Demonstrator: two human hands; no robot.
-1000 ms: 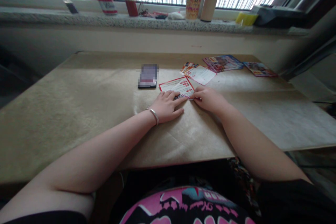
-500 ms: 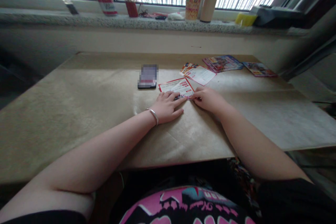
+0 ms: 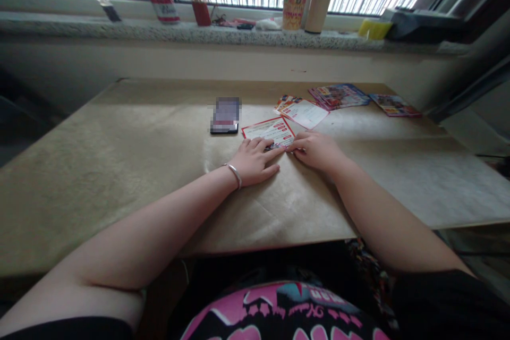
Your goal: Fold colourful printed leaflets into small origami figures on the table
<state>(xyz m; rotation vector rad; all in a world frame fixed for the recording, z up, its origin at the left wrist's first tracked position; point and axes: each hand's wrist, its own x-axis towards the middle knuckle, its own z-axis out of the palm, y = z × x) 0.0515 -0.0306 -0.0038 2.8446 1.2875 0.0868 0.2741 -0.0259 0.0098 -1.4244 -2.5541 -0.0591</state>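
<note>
A white printed card (image 3: 268, 128) with a red border lies at the middle of the table, its near edge partly covered by my hands. My left hand (image 3: 255, 160), with a silver bangle at the wrist, rests flat with its fingers spread, the fingertips on the card's near edge. My right hand (image 3: 313, 150) is closed in a pinch at the card's near right corner. A strip with a coloured print shows along the near edge between the two hands. Just beyond the card lies a fan of similar cards (image 3: 306, 113).
A phone (image 3: 225, 116) with a blurred screen lies left of the card. Colourful card stacks (image 3: 340, 96) and another small stack (image 3: 394, 105) lie at the back right of the table (image 3: 119, 159). A can (image 3: 161, 2) and a paper cup (image 3: 295, 4) stand on the windowsill.
A pale slanted area across the card's right part is gone, and the printed lines there now look flat and even. My right hand has shifted very slightly left; my left hand stays put.
</note>
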